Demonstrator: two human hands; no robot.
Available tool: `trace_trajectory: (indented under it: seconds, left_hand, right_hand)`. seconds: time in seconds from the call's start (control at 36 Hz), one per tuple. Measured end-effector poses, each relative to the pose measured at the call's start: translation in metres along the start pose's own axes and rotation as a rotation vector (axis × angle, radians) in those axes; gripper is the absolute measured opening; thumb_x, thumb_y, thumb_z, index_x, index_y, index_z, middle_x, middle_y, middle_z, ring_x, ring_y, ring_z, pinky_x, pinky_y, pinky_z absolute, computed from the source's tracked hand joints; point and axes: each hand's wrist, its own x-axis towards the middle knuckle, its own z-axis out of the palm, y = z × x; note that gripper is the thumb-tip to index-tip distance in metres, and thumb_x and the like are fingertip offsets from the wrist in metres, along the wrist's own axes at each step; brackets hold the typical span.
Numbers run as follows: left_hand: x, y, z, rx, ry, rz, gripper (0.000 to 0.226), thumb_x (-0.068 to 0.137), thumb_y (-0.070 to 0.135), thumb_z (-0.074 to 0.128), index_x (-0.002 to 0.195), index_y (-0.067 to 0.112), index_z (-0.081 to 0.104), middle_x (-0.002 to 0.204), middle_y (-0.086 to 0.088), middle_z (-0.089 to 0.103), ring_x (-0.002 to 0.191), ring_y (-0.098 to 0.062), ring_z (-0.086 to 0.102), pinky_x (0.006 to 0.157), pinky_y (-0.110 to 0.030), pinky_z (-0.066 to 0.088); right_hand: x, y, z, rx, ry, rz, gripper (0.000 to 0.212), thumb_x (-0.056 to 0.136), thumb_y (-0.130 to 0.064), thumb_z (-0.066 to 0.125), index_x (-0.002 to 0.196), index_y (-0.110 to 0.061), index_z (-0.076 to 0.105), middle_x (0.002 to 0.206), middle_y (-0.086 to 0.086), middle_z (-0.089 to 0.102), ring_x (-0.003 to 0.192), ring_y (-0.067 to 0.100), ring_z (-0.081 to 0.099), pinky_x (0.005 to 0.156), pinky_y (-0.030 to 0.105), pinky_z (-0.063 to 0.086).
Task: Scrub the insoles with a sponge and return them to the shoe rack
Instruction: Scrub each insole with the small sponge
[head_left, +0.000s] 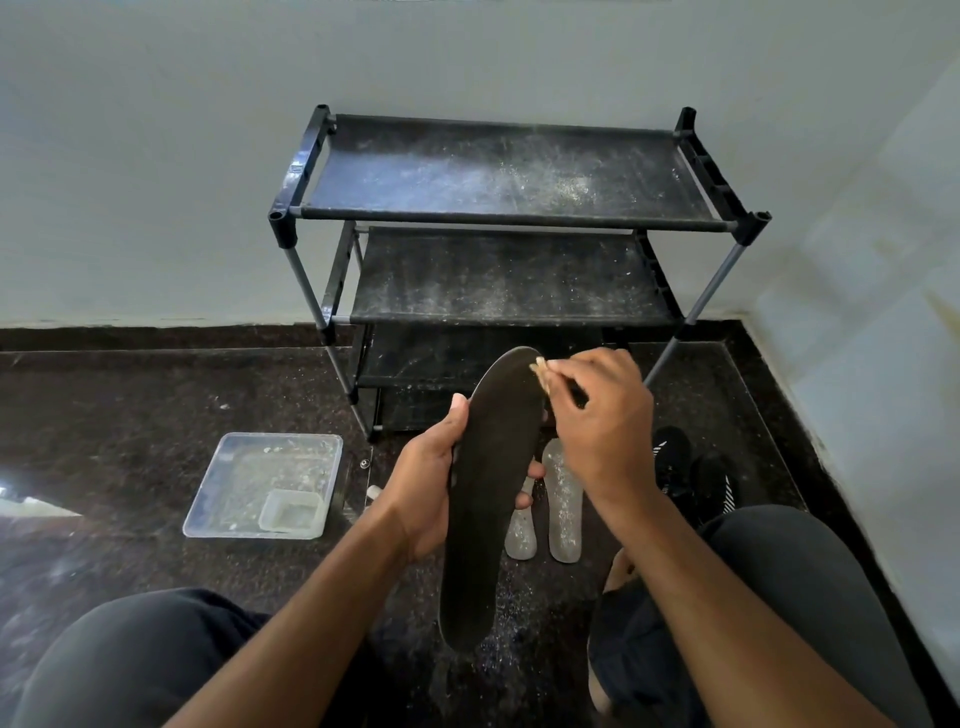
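Note:
My left hand (434, 478) grips a long dark insole (493, 467) around its middle, thumb on the left edge, holding it up over the floor. My right hand (602, 415) pinches a small tan sponge (540, 371) against the insole's top right edge near the toe. Two pale, dusty insoles (563, 499) lie side by side on the floor behind the dark one, the left one partly hidden. The black shoe rack (514, 218) stands against the wall ahead, its shelves speckled with white dust.
A clear plastic tray (228, 499) holding a small square tub (291, 512) sits on the dark floor to the left. A pair of black shoes (691, 467) rests right of the insoles. My knees frame the bottom; a wall closes the right side.

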Motion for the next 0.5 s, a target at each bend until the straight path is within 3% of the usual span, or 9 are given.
trace_trajectory:
  seconds: [0.06, 0.14, 0.22, 0.25, 0.33, 0.42, 0.5]
  left_hand:
    - [0.000, 0.000, 0.000, 0.010, 0.000, -0.004, 0.069, 0.106, 0.059, 0.031, 0.131, 0.006, 0.068, 0.122, -0.026, 0.067, 0.102, -0.037, 0.065, 0.085, -0.050, 0.054]
    - [-0.001, 0.001, 0.001, -0.012, 0.033, 0.008, 0.064, 0.106, 0.056, 0.035, 0.123, 0.005, 0.071, 0.104, -0.019, 0.073, 0.088, -0.028, 0.073, 0.074, -0.041, 0.061]
    - [-0.002, 0.002, -0.002, -0.023, 0.040, 0.010, 0.066, 0.107, 0.057, 0.034, 0.128, 0.004, 0.068, 0.122, -0.021, 0.071, 0.113, -0.029, 0.070, 0.099, -0.042, 0.055]
    - [-0.003, 0.004, -0.001, -0.044, 0.039, 0.003, 0.067, 0.107, 0.057, 0.034, 0.127, 0.003, 0.069, 0.123, -0.021, 0.070, 0.114, -0.030, 0.070, 0.099, -0.042, 0.055]
    - [-0.001, 0.003, -0.003, -0.060, 0.035, -0.006, 0.066, 0.105, 0.057, 0.035, 0.121, 0.004, 0.072, 0.109, -0.021, 0.073, 0.091, -0.030, 0.073, 0.077, -0.044, 0.061]
    - [-0.003, 0.001, 0.003, -0.016, -0.009, -0.030, 0.067, 0.106, 0.056, 0.032, 0.124, 0.005, 0.072, 0.123, -0.024, 0.069, 0.098, -0.035, 0.069, 0.079, -0.047, 0.058]
    - [-0.003, -0.001, 0.005, 0.000, -0.055, -0.060, 0.068, 0.106, 0.056, 0.031, 0.135, 0.004, 0.064, 0.122, -0.025, 0.066, 0.093, -0.035, 0.069, 0.079, -0.047, 0.057]
  right_hand:
    - [-0.005, -0.004, 0.002, 0.003, -0.013, -0.034, 0.003, 0.091, -0.006, 0.075, 0.091, -0.003, 0.076, 0.085, 0.003, 0.064, 0.083, 0.018, 0.056, 0.075, 0.023, 0.048]
    - [-0.024, -0.022, 0.012, 0.041, -0.120, -0.160, 0.003, 0.092, -0.004, 0.073, 0.093, -0.002, 0.075, 0.086, 0.003, 0.063, 0.085, 0.017, 0.053, 0.077, 0.024, 0.047]
    - [-0.039, -0.035, 0.020, 0.105, -0.226, -0.235, 0.007, 0.094, -0.007, 0.071, 0.095, -0.003, 0.076, 0.086, 0.003, 0.063, 0.084, 0.017, 0.054, 0.074, 0.029, 0.052]
    - [-0.038, -0.034, 0.020, 0.113, -0.230, -0.236, 0.006, 0.094, -0.007, 0.072, 0.095, -0.004, 0.077, 0.085, 0.002, 0.063, 0.084, 0.017, 0.054, 0.074, 0.030, 0.052]
    - [-0.019, -0.021, 0.015, 0.095, -0.131, -0.148, 0.005, 0.091, -0.011, 0.077, 0.092, -0.006, 0.077, 0.082, 0.002, 0.063, 0.082, 0.018, 0.054, 0.073, 0.027, 0.048]
    - [0.000, -0.005, 0.002, 0.056, -0.006, -0.022, 0.007, 0.088, -0.009, 0.079, 0.093, -0.004, 0.077, 0.084, 0.003, 0.066, 0.082, 0.018, 0.057, 0.072, 0.023, 0.047]
    - [0.001, 0.000, -0.001, 0.031, 0.026, 0.004, 0.009, 0.087, -0.005, 0.079, 0.095, -0.003, 0.076, 0.087, 0.004, 0.067, 0.083, 0.017, 0.059, 0.072, 0.020, 0.049]
